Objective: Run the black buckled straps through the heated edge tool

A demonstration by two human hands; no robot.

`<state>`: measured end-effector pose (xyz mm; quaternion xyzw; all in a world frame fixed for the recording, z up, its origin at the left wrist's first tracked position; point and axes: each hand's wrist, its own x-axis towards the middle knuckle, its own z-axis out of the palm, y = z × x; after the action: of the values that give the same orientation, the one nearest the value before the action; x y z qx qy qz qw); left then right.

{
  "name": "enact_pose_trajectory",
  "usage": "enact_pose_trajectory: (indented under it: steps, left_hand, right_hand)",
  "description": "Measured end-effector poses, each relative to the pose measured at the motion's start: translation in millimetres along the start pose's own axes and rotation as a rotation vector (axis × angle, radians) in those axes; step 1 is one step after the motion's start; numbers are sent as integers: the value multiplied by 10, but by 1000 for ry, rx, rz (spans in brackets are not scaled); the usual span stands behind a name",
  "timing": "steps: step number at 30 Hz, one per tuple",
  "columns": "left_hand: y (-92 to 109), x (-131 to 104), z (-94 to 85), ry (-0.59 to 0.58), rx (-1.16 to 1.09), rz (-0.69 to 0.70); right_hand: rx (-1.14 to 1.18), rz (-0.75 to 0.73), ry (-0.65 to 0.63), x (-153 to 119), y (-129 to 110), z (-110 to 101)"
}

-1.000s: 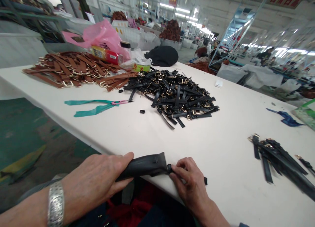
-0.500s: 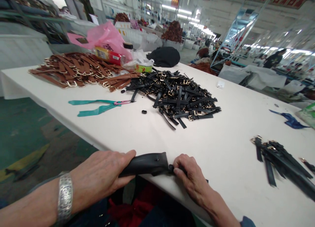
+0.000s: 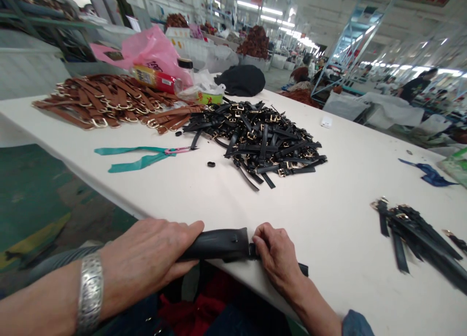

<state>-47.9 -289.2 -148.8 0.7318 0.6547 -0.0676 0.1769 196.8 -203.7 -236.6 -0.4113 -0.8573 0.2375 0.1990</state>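
Note:
My left hand (image 3: 160, 251) is closed around a wide black leather strap (image 3: 221, 243) at the table's near edge, thumb on top. The strap's squared end points right and has a small slit or stud near it. Just beyond that end my right hand (image 3: 277, 251) pinches a narrow black strap (image 3: 303, 269), whose tail sticks out under the wrist. A short dark piece shows between the wide end and my right fingers; how they join is hidden. Further back lies a heap of black buckle straps (image 3: 266, 141) with gold-coloured buckles.
On the white table (image 3: 346, 170) are brown buckled straps (image 3: 105, 100), pink scissors (image 3: 178, 151) with teal strips, a small black loop (image 3: 211, 164), a black cap (image 3: 242, 80), a pink bag (image 3: 146, 49) and, at right, longer black straps (image 3: 419, 234).
My right hand has shifted slightly left and its fingers have lifted a little. More of the narrow strap's tail shows. My left hand keeps its hold, and the view has shifted slightly.

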Motion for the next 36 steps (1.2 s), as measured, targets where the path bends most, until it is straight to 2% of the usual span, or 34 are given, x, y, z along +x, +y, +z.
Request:
enact_pose_trajectory:
  steps: [7,12,18,23,29,33,36]
  left_hand:
    - [152,201,-108,28,58,33]
    - [84,177,-53,28,35,24]
    - [-77,55,-59,-15,41,-30]
    - [7,86,-127,-28,44,17]
    - [118,226,-121,26,137,34]
    - [80,269,-37,67,92,-20]
    - [-6,227,-11,51,63,-41]
  right_hand:
    - [105,17,11,-22,96,-30]
    - [260,-37,25,-132,105,-126]
    - [118,-96,18,-355,199,-184]
    - [124,-90,-3,-368,193,-168]
    - [144,-77,34,-335,147,-148]
    - [147,-85,46,-331,168,-146]
    - [146,-89,54,-338,180,-140]
